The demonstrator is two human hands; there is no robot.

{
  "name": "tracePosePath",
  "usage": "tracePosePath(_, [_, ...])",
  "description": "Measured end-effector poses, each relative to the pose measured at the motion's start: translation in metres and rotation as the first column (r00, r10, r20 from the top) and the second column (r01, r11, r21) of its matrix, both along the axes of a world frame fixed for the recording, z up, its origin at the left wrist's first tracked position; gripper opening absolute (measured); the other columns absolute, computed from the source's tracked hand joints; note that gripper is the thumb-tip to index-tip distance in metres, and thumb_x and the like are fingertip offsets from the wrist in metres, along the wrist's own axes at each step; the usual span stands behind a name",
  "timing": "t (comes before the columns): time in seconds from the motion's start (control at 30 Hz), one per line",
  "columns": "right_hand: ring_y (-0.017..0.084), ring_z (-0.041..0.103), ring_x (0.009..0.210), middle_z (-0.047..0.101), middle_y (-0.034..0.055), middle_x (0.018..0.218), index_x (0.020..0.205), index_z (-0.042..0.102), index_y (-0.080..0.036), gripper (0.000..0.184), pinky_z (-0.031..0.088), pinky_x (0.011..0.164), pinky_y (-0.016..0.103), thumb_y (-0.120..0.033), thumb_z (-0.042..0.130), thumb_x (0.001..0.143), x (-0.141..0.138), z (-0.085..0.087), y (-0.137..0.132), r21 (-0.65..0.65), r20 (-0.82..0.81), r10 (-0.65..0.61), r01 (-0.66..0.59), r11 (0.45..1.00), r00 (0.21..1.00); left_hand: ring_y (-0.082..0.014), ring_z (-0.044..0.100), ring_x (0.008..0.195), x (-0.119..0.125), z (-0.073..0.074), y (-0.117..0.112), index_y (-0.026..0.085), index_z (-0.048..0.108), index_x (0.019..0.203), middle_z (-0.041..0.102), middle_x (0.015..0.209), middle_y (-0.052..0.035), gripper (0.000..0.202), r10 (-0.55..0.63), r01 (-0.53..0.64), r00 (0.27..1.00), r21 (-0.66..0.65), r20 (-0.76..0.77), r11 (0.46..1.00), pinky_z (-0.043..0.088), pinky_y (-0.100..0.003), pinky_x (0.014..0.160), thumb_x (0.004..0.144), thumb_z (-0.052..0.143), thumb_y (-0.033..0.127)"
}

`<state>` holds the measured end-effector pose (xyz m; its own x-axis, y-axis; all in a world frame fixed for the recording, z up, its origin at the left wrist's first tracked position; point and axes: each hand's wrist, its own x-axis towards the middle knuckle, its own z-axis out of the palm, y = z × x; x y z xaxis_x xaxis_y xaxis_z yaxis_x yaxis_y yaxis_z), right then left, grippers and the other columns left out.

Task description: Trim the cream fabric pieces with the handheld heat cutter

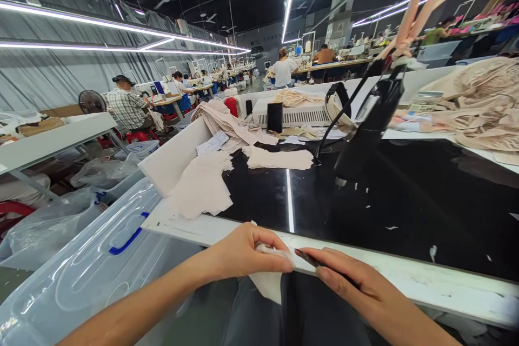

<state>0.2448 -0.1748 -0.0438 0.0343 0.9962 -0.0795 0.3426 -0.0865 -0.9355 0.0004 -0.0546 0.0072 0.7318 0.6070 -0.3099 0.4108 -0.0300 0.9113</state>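
Near the table's front edge, my left hand (255, 251) is closed on a pale cream fabric piece (270, 286). White material bunches between its thumb and fingers, and the lower part of the piece hangs below the edge. My right hand (352, 278) grips a slim dark hand tool (308, 257), its tip close to the fabric by my left fingertips. Whether the tip touches the cloth I cannot tell, and most of the tool is hidden in my fingers. A stack of cream fabric pieces (205, 184) lies left of the glossy black tabletop (405, 189), another fabric stack (279, 158) behind it.
A black hanging device (367, 124) stands over the tabletop. Behind are a phone (274, 117), a vented white box (300, 113) and heaped beige fabric (486, 102). Clear plastic bins (93, 259) sit at left. Several people work at sewing machines farther back.
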Motion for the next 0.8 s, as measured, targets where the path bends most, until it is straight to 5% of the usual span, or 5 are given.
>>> tracePosePath(0.37, [0.041, 0.080, 0.130, 0.090, 0.0101, 0.122, 0.125, 0.096, -0.036, 0.069, 0.066, 0.111, 0.047, -0.092, 0.067, 0.097, -0.006, -0.003, 0.002, -0.039, -0.048, 0.101, -0.103, 0.994, 0.994, -0.0193, 0.061, 0.088, -0.003, 0.000, 0.001, 0.021, 0.093, 0.095, 0.079, 0.092, -0.0023, 0.034, -0.039, 0.038, 0.999, 0.020, 0.008, 0.999, 0.041, -0.030, 0.079, 0.082, 0.095, 0.053])
tracePosePath(0.8, [0.043, 0.078, 0.137, 0.090, 0.0114, 0.130, 0.112, 0.097, -0.032, 0.066, 0.064, 0.121, 0.052, -0.091, 0.074, 0.092, -0.013, 0.004, 0.002, -0.077, -0.120, 0.052, -0.061, 0.995, 0.991, -0.0196, 0.064, 0.085, -0.005, 0.003, 0.000, 0.021, 0.095, 0.095, 0.081, 0.090, -0.0029, 0.031, -0.062, 0.068, 0.996, 0.124, -0.058, 0.990, 0.044, -0.028, 0.074, 0.088, 0.091, 0.051])
